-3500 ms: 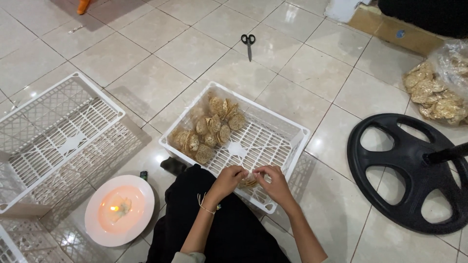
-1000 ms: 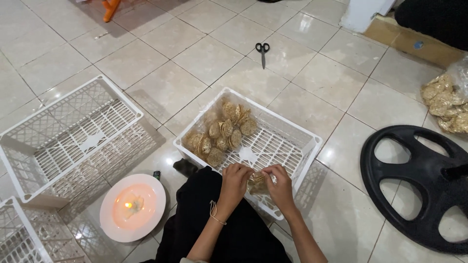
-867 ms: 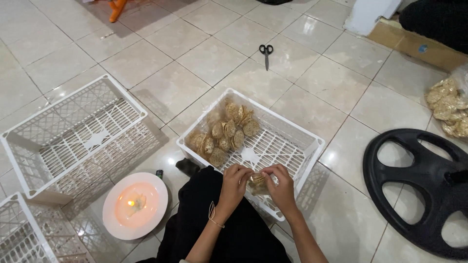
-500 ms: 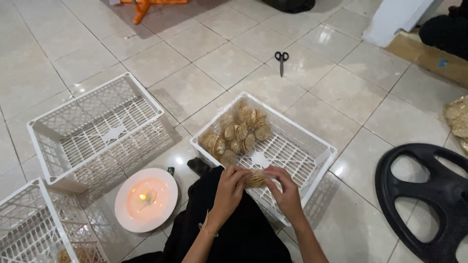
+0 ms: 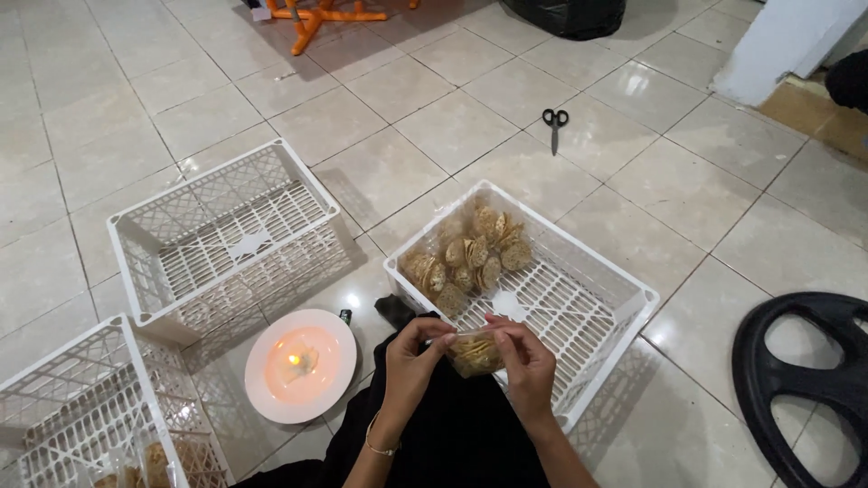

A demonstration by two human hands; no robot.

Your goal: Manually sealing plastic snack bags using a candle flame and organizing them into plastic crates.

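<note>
My left hand [image 5: 411, 361] and my right hand [image 5: 527, 360] pinch the top of a small clear bag of round golden crackers [image 5: 475, 352], held between them over the near rim of a white plastic crate [image 5: 624, 285]. Several more bags of crackers [image 5: 468, 256] lie packed in the far left corner of that crate. My black clothing covers my lap under the hands.
A white plate with a lit candle [image 5: 301, 364] sits on the tiles left of my lap. An empty white crate [image 5: 226, 237] stands beyond it, another crate [image 5: 99, 416] with crackers at bottom left. Scissors [image 5: 553, 126] lie far ahead, a black wheel-shaped object [image 5: 809, 389] at right.
The view has tilted and shifted, bringing the lower-left crate and orange frame into sight. My hands stay together on the cracker bag, lifted slightly at the crate's near rim.
</note>
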